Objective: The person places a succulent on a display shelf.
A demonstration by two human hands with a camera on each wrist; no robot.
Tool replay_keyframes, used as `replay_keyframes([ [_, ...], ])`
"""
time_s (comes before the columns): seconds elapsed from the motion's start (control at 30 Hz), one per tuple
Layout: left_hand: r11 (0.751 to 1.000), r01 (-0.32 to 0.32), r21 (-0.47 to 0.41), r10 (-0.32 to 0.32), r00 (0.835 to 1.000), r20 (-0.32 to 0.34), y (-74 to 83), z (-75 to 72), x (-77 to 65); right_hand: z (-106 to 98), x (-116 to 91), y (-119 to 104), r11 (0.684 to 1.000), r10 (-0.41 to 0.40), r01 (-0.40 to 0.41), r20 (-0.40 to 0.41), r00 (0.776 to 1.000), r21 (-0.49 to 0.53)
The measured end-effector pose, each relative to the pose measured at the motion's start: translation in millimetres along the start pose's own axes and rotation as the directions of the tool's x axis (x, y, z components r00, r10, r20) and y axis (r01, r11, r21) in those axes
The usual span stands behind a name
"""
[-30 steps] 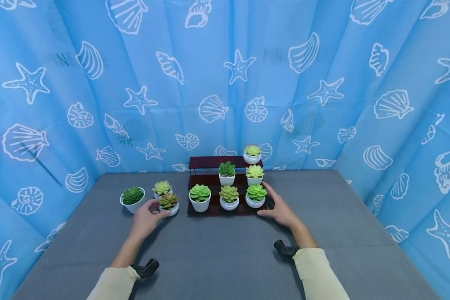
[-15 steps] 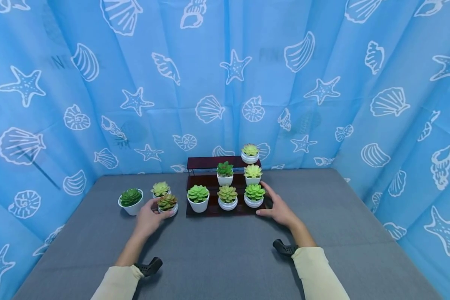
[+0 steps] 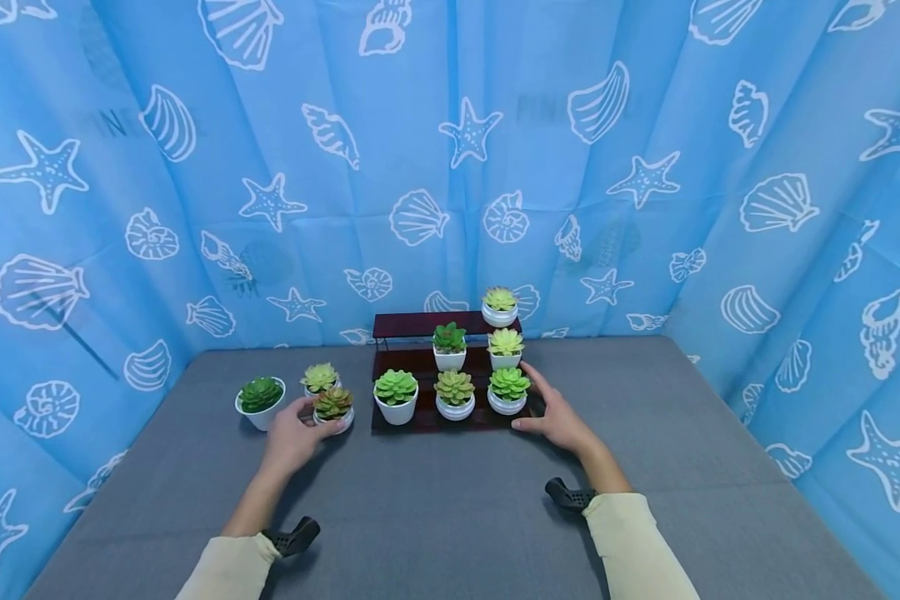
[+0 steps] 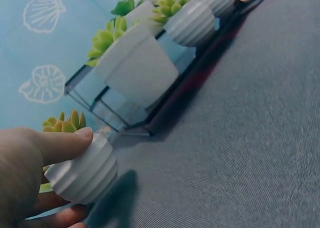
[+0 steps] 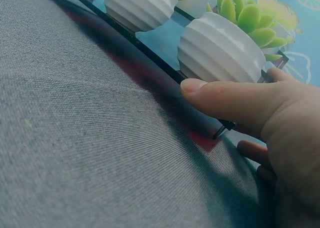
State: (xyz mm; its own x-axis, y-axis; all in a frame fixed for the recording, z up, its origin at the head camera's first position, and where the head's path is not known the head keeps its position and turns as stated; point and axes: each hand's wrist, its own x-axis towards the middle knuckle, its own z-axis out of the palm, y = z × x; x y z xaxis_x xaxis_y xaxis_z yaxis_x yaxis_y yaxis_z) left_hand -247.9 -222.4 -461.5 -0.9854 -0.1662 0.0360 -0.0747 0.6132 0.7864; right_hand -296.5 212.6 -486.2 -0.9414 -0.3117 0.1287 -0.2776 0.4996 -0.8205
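My left hand point(image 3: 294, 437) pinches a small potted succulent point(image 3: 333, 410) with reddish-green leaves, its thumb on the front of the ribbed white pot in the left wrist view. Close behind it stands a pale green succulent point(image 3: 321, 377), and to the left a dark green succulent point(image 3: 261, 396) in a plain white pot. A dark red, see-through three-tier display stand point(image 3: 423, 422) is at the middle back. My right hand point(image 3: 558, 421) holds the stand's right end. Its thumb lies on the front edge, close to a bright green succulent point(image 5: 220, 45); fingers reach around the side.
On the bottom tier are also a green succulent point(image 3: 396, 398) and a yellow-green succulent point(image 3: 455, 396). A red-tipped succulent point(image 3: 450, 347) and a pale succulent point(image 3: 506, 348) occupy the middle tier. Another pale succulent point(image 3: 500, 307) tops the right end. Behind hangs a blue shell-print curtain point(image 3: 345, 192).
The head view has shifted slightly. My left hand keeps its grip on the reddish-green succulent, with little movement. The right hand stays at the stand's right end.
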Motion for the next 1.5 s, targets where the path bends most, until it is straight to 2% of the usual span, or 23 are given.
replay_keyframes([
  [0.23, 1.0, -0.004, -0.011, 0.004, 1.0, -0.014, 14.7, -3.9, 0.5, -0.4, 0.3, 1.8, 1.0, 0.002, -0.002, -0.005, 1.0, -0.001],
  [0.53, 0.997, -0.036, -0.065, 0.033, 0.998, -0.056, 32.4, -5.3, 10.8, 0.0, 0.5, 2.5, 1.0, -0.003, 0.003, -0.003, 1.0, -0.006],
  [0.83, 0.977, -0.017, -0.215, 0.002, 0.998, -0.066, 48.3, 11.0, 28.6, -0.7, -0.5, 0.8, 1.0, -0.002, 0.002, -0.006, 1.0, -0.002],
  [1.03, 0.97, -0.026, -0.241, 0.008, 0.997, -0.074, 59.0, 20.3, 41.2, 0.5, 0.4, 2.4, 1.0, 0.001, -0.001, -0.004, 1.0, 0.01],
  [1.2, 0.973, -0.048, -0.227, 0.039, 0.998, -0.043, 66.8, 26.3, 46.1, -0.5, 0.6, 0.1, 1.0, -0.011, 0.011, 0.002, 1.0, 0.012],
  [1.5, 0.976, -0.032, -0.214, 0.036, 0.999, 0.012, 75.6, 35.6, 50.9, -1.1, -0.1, 0.8, 1.0, -0.011, 0.011, -0.001, 1.0, -0.007],
])
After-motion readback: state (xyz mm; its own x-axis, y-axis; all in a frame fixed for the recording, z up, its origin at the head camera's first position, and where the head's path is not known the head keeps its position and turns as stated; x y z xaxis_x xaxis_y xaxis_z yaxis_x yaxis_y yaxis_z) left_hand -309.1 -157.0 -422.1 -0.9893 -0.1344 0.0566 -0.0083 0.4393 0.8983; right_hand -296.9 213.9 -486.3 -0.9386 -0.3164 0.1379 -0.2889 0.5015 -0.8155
